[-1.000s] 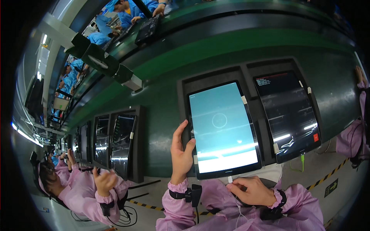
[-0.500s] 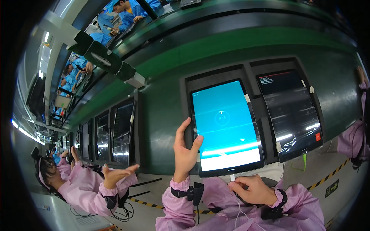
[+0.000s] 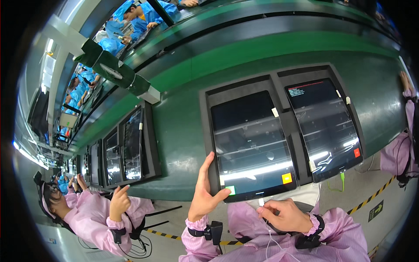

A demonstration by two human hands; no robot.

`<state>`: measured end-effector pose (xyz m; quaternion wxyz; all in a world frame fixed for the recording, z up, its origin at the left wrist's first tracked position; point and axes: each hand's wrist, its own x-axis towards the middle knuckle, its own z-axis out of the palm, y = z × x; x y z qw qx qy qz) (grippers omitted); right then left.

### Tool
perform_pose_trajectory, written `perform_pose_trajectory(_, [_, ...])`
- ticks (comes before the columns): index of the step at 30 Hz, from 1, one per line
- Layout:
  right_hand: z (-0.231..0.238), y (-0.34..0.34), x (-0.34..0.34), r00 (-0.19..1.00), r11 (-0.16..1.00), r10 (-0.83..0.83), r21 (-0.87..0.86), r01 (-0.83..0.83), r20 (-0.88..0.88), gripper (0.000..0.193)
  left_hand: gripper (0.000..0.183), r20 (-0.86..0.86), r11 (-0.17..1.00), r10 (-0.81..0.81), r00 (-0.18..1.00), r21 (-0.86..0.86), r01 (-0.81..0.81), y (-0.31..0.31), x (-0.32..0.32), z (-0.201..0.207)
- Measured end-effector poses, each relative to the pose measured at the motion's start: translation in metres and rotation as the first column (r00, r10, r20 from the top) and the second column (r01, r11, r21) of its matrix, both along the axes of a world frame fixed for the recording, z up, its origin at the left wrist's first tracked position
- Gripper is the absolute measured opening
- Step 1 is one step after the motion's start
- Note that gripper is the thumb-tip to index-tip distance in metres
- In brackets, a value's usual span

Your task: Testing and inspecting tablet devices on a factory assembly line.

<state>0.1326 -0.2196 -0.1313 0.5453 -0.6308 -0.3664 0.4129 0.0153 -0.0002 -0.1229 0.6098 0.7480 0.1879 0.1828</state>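
A tablet (image 3: 251, 144) leans in a dark foam tray, its screen mostly black with a green square at lower left and an orange one at lower right. My left hand (image 3: 203, 196) is open at its lower left corner; the thumb touches the screen at the green square, and the forefinger stretches up along the left edge. At the bottom edge, my right hand (image 3: 286, 216) pinches the white plug of a charging cable (image 3: 262, 202), which meets the tablet there. Both of my sleeves are pink, with black bands at the wrists.
Right of it, a second tablet (image 3: 325, 131) shows small text and a red square; a green cable (image 3: 341, 181) hangs below. The trays (image 3: 205, 118) rest on a green bench (image 3: 179, 131). A pink-sleeved co-worker (image 3: 96, 209) sits left, near more tablets (image 3: 133, 144). A green-wrapped post (image 3: 115, 70) stands behind.
The tablet's screen went from bright blue and white to black with coloured corner squares. My left hand slid down to the lower left corner. My right hand stays on the plug.
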Motion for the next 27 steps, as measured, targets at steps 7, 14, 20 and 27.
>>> perform_pose_trajectory(7, [-0.003, -0.003, 0.002, 0.999, 0.994, 0.032, -0.101, -0.032, -0.005, 0.021, 0.121, -0.098, 0.956, 0.077, 0.992, 0.288, -0.046, -0.024, -0.015, -0.001])
perform_pose_trajectory(14, [-0.006, -0.014, -0.007, 0.961, 0.974, 0.228, 0.029, -0.226, -0.158, 0.020, 0.117, -0.010, 0.896, 0.164, 0.986, 0.420, -0.144, -0.032, -0.013, -0.010])
perform_pose_trajectory(20, [0.000, -0.065, 0.020, 0.798, 0.846, -0.469, 0.453, 0.282, 0.379, 0.015, 0.102, 0.050, 0.779, 0.157, 0.986, 0.608, -0.155, -0.042, 0.004, 0.021])
perform_pose_trajectory(27, [-0.008, -0.121, 0.069, 0.297, 0.368, -0.916, 0.269, 0.890, 0.271, 0.018, 0.074, 0.023, 0.704, -0.160, 0.987, 0.704, 0.097, -0.107, 0.097, 0.046])
